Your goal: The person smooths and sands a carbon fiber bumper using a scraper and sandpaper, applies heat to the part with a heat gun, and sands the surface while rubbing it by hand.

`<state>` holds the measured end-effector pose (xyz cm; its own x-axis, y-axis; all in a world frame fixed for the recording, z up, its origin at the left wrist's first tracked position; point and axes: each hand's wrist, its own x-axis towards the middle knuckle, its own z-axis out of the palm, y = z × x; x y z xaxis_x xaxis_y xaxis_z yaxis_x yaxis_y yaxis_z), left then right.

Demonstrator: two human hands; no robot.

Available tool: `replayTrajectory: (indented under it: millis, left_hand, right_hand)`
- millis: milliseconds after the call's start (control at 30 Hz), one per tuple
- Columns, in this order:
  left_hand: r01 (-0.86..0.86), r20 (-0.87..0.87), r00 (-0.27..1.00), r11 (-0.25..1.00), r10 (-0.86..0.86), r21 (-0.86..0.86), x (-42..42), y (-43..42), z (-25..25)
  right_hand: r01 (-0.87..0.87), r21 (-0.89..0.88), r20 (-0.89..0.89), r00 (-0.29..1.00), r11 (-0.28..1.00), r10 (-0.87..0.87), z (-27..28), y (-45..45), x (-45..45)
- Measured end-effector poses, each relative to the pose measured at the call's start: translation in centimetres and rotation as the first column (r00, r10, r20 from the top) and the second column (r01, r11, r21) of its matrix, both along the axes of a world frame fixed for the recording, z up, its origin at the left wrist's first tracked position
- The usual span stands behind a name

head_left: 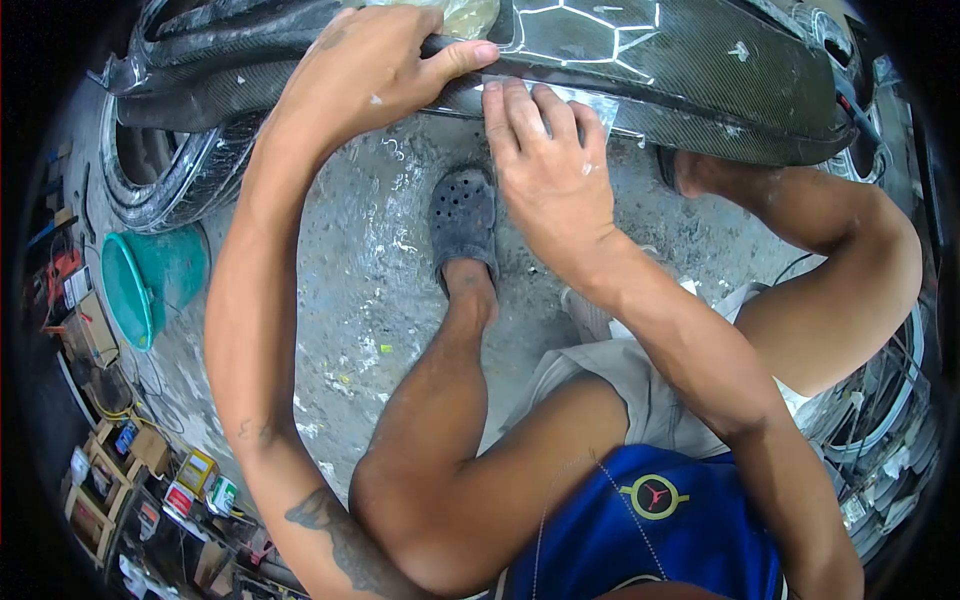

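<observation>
A long, dark carbon-fibre car body part (pixel 700 90) with a woven pattern and white lines on its upper face spans the top of the view. My left hand (pixel 375 65) grips its near edge at the upper middle, thumb stretched to the right; the other fingers are mostly hidden. Close beside it, my right hand (pixel 550 145) has its fingers bent over a clear plastic sheet (pixel 604 103), pressed against the lower edge of the part. The right thumb is out of sight. A crumpled translucent plastic piece (pixel 470 18) lies just beyond my left hand.
Wheels with tyres (pixel 165 175) stand under the part's left end, near a green bucket (pixel 165 285). My dark clog (pixel 463 215) rests on the stained concrete floor (pixel 370 260). Boxes and cans (pixel 195 475) crowd the lower left; scrap parts (pixel 890 450) lie at right.
</observation>
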<state>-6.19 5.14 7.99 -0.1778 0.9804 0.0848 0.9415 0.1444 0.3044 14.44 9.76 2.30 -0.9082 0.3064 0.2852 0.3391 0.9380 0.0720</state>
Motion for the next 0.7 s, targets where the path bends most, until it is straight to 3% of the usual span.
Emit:
replayTrajectory:
  millis: [167, 267, 333, 367, 433, 467, 633, 700]
  left_hand:
    - [0.005, 0.047, 0.999, 0.999, -0.002, -0.046, -0.4, -0.1, 0.4]
    - [-0.012, 0.182, 0.983, 1.0, 0.015, -0.018, -0.2, -0.6, 0.3]
    - [0.091, 0.015, 0.994, 0.871, -0.112, 0.483, 0.2, -1.0, -0.3]
    - [0.093, 0.016, 0.993, 0.873, -0.115, 0.48, 0.5, -1.4, -0.3]
    - [0.274, -0.161, 0.961, 0.864, -0.226, 0.421, 1.4, -2.4, 0.1]
    - [0.315, -0.102, 0.948, 0.859, -0.3, 0.404, 2.3, -2.6, -0.8]
    - [0.313, -0.145, 0.948, 0.909, -0.282, 0.275, 4.4, -2.6, -3.5]
    - [0.314, -0.149, 0.947, 0.913, -0.283, 0.261, 4.0, -2.8, -3.6]
  right_hand:
    - [-0.089, -0.115, -0.007, 0.996, 0.989, 0.088, 1.6, 0.7, 2.1]
    - [-0.174, -0.177, 0.002, 0.984, 0.969, 0.177, 3.8, 1.0, 4.8]
    - [-0.198, -0.221, 0.02, 0.978, 0.955, 0.208, 5.0, 1.4, 6.6]
    - [-0.19, -0.276, 0.068, 0.974, 0.942, 0.216, 5.4, 1.7, 7.4]
    - [-0.168, -0.333, 0.112, 0.97, 0.928, 0.216, 5.8, 2.2, 8.8]
    - [-0.157, -0.368, 0.126, 0.968, 0.917, 0.216, 5.9, 2.4, 9.4]
    - [-0.104, -0.522, 0.111, 0.976, 0.846, 0.188, 6.1, 3.4, 10.8]
    - [-0.104, -0.658, -0.026, 0.993, 0.746, 0.116, 5.7, 3.9, 11.0]
